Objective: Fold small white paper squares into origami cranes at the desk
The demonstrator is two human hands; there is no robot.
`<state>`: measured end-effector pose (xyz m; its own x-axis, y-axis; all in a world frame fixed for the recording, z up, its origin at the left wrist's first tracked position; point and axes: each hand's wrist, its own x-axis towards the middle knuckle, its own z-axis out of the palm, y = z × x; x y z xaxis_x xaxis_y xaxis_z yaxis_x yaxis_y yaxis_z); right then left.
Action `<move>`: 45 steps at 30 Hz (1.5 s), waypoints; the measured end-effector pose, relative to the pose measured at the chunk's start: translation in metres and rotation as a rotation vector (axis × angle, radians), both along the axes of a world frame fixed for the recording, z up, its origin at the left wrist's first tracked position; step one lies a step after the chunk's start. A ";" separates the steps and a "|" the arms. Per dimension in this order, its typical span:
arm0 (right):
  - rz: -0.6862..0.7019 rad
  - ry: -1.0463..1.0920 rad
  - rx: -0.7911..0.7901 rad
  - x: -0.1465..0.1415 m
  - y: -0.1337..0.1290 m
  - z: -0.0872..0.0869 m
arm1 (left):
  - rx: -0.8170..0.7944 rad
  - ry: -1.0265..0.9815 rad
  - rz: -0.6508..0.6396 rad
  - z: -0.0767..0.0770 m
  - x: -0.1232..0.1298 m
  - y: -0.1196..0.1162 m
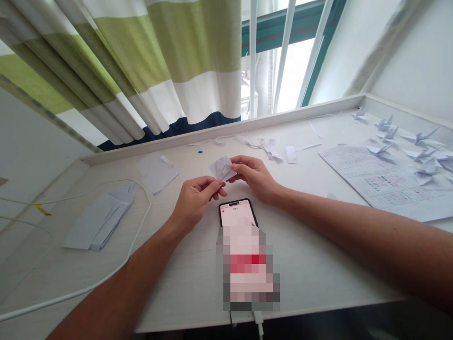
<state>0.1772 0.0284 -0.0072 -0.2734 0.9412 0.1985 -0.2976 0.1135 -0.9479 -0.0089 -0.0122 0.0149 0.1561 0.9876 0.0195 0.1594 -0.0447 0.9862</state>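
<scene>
A small piece of folded white paper (222, 166) is held up between both hands above the desk. My left hand (199, 197) pinches its lower corner between thumb and fingers. On its right edge, my right hand (254, 175) grips with the thumb in front and the fingers behind. Creased layers show on the side facing me. Just below the hands lies a phone (235, 215) with a lit screen, its lower part blurred out and a cable at its bottom end.
Several folded paper cranes (419, 137) stand at the right, some on a written sheet (357, 177). Paper scraps (271, 148) lie along the back. Folded papers (99, 217) and a white cable (146, 208) are at left. A raised rim (300, 113) edges the desk under the curtain (198, 56).
</scene>
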 end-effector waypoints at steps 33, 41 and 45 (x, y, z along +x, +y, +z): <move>-0.126 -0.375 0.419 0.009 -0.004 0.012 | 0.262 0.114 0.069 0.000 -0.006 0.002; 0.012 -0.251 0.291 0.008 -0.002 0.010 | 0.075 0.054 0.001 0.007 -0.002 0.000; 0.063 -0.223 0.274 0.008 -0.003 0.011 | -0.020 -0.013 -0.025 0.006 -0.002 0.001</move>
